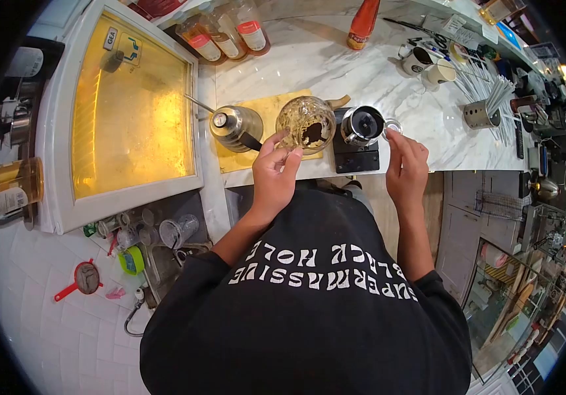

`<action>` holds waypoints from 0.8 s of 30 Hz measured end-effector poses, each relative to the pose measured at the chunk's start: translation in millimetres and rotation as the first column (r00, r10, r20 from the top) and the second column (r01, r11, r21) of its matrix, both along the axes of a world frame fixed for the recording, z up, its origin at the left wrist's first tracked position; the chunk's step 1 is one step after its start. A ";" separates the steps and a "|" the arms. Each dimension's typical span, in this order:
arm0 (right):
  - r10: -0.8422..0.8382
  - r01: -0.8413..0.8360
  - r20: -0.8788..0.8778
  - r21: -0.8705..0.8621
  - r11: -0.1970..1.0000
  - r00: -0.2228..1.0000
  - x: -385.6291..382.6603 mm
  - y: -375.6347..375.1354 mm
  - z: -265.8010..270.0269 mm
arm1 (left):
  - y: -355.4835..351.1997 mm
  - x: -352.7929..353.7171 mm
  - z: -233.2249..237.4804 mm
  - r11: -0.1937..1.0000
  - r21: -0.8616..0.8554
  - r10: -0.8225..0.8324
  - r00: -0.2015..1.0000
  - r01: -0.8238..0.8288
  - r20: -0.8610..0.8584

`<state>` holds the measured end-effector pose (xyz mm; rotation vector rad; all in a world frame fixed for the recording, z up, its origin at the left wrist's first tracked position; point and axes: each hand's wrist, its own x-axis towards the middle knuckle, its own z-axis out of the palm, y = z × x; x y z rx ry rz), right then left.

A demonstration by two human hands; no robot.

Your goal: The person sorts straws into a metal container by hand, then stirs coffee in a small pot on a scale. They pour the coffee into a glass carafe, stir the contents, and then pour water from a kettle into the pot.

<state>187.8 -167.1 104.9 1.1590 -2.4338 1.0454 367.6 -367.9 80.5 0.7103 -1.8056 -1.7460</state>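
My left hand [275, 172] is closed at the near rim of a round glass coffee vessel [304, 108], thumb and fingers against its edge. Tan foam and a dark patch of coffee show inside, and a wooden handle [339, 102] sticks out at the upper right. Left of it, a steel gooseneck kettle [231, 122] stands on a yellow board [266, 105]. My right hand [406, 164] pinches a small round clear cup [393, 125]. Beside that, a steel pot [362, 125] with a dark inside sits on a black scale [357, 159].
Syrup bottles [251, 29] line the back left, near an open white-framed glass door [131, 99]. A red sauce bottle [363, 25] stands at the back. To the right are cups [416, 59] and a steel holder with straws [480, 115]. A sink area with glasses [179, 230] lies lower left.
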 end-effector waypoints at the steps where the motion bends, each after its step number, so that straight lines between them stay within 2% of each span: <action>1: -0.006 0.006 -0.021 -0.017 1.000 1.000 0.2 0.3 1.9 | 0.0 -0.9 0.3 1.000 -0.004 -0.003 1.000 0.003 0.000; 4: -0.036 0.028 -0.072 -0.109 0.994 0.997 1.4 2.0 23.5 | -1.9 1.7 2.8 0.998 -0.030 -0.047 0.996 0.049 0.081; 7: -0.024 0.091 0.186 -0.360 0.928 0.982 12.3 5.9 49.3 | 0.4 1.4 4.3 0.999 -0.004 -0.040 0.998 0.040 0.042; 8: 0.045 0.048 0.217 -0.404 0.914 0.975 18.5 4.2 61.7 | 1.2 2.0 6.0 0.999 -0.015 -0.039 0.998 0.040 0.040; 11: 0.290 -0.225 0.140 -0.357 0.907 0.947 26.0 -2.7 71.2 | 1.2 1.4 11.7 0.995 -0.093 -0.035 0.999 0.036 0.005; 15: 0.382 -0.354 0.076 -0.244 0.903 0.921 34.9 -27.6 62.7 | 0.0 -0.8 10.7 0.964 -0.265 -0.038 0.992 0.006 -0.117; 20: 0.364 -0.356 0.026 -0.164 0.920 0.931 41.0 -41.4 52.8 | 2.1 4.2 16.4 0.968 -0.252 -0.039 0.982 -0.009 -0.186; 24: 0.363 -0.355 0.032 -0.141 0.924 0.931 49.5 -43.0 47.7 | -0.9 7.9 18.1 0.955 -0.296 -0.053 0.983 -0.001 -0.175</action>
